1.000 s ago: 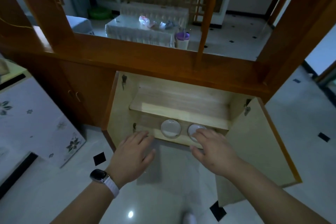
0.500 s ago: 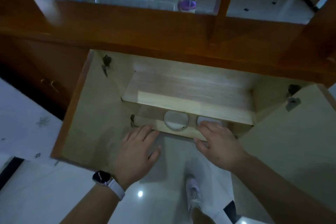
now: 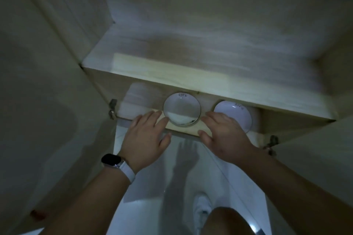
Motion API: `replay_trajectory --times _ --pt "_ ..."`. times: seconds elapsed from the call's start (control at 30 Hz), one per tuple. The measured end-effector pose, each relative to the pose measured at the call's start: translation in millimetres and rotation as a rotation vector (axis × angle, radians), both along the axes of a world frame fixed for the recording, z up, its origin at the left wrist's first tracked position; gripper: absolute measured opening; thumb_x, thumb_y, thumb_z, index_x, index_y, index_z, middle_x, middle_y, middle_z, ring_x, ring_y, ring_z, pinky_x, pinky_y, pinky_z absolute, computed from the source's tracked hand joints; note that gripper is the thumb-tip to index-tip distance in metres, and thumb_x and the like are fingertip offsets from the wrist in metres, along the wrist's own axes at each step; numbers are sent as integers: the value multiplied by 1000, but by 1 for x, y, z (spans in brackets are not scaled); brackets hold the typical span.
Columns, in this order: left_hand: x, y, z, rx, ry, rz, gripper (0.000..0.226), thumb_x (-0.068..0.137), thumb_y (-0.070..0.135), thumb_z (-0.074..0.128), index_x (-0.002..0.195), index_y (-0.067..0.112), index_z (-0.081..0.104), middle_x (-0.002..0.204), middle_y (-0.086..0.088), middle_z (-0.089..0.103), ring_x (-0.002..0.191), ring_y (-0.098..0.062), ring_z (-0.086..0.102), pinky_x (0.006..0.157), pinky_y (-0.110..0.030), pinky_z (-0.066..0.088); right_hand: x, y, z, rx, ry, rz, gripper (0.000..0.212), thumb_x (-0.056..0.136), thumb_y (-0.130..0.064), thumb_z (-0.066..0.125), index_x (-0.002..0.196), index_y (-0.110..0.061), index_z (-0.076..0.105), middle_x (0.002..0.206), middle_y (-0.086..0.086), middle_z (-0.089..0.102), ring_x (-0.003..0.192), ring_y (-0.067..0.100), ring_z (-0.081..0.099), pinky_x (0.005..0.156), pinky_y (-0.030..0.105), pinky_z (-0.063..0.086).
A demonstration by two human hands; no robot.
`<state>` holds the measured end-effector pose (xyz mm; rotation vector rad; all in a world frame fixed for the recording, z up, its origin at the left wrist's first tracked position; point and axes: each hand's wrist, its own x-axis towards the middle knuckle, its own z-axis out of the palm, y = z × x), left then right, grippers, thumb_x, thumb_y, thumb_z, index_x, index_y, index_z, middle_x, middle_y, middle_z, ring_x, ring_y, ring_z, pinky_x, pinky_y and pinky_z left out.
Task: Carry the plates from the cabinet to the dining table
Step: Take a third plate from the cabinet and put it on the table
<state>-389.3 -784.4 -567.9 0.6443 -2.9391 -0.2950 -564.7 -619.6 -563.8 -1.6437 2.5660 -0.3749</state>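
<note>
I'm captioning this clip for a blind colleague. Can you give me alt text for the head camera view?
Two open hands, left hand and right hand, reach toward two small white plates, the left plate and the right plate, side by side on the cabinet's bottom shelf. Neither plate is gripped yet. The left wrist wears a smartwatch.

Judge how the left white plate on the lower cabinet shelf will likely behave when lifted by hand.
The left plate looks glazed and glossy, so probably rigid, breakable and a little slippery. It seems small and shallow, likely light. Sitting flat at the shelf front edge, it should slide rather than tip.
</note>
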Motion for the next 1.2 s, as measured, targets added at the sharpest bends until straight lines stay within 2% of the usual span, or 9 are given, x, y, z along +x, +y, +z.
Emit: replay_trajectory --times 0.27,0.5,0.57,0.67,0.77,0.87,0.93,1.07,1.2 --pt "-54 -35 -159 20 -44 37 65 84 49 34 129 9 60 135 -16 57 125 -32 52 102 -44 37 -58 -22 -156 7 13 -93 41 89 -37 55 118 -9 63 118 9 62 106 33 55 82 39 42" --pt "-86 -62 -255 60 -12 151 66 86 51 39 130 4 56 127 -17 62 115 -34 57 94 -44 44 -103 -43 -242 -33 6 -115 35 86 -29 61 107 -2 65 103 17 64 90 38 57 73 43 49" --pt "-95 -71 -274 132 36 243 64 91 52 45 134 5 51 130 -17 60 117 -34 55 94 -45 44 -111 -52 -260 -70 -42 -134 35 86 -27 61 108 0 65 100 19 64 89 38 58 76 44 50" --pt "-111 -79 -297 519 187 467 66 93 52 55 143 11 39 135 -13 55 120 -31 53 99 -45 45 -117 -70 -280 -154 -193 -266 30 88 -25 64 108 -3 65 100 18 65 91 35 58 83 35 41" --pt "-128 -84 -312 780 319 614 64 92 44 61 144 15 36 114 -5 62 103 -21 62 86 -36 48 -124 -86 -290 -192 -391 -366 29 91 -27 59 109 -5 60 100 13 62 92 27 56 76 31 40" --pt "-138 -94 -318 791 365 659 59 90 45 61 138 17 43 96 7 65 84 -3 64 68 -26 45 -135 -97 -296 -144 -561 -416 21 92 -35 52 102 -16 52 90 1 58 77 19 54 61 28 39" --pt "-144 -104 -319 762 325 644 57 82 53 56 130 23 51 96 9 66 87 -12 65 73 -31 50 -141 -104 -303 -147 -639 -453 20 90 -39 51 101 -22 48 87 -4 58 70 12 54 57 25 39" --pt "-161 -120 -319 741 291 592 49 84 49 60 123 20 56 100 5 68 89 -18 65 71 -31 50 -154 -119 -316 -163 -674 -507 44 89 -40 58 121 -12 49 100 1 58 83 19 55 72 26 43" --pt "-170 -126 -322 689 231 564 44 89 32 64 125 12 50 112 -8 63 96 -27 60 77 -33 45 -163 -127 -323 -170 -669 -520 43 84 -33 59 122 -14 50 96 -2 58 74 15 54 54 19 39"
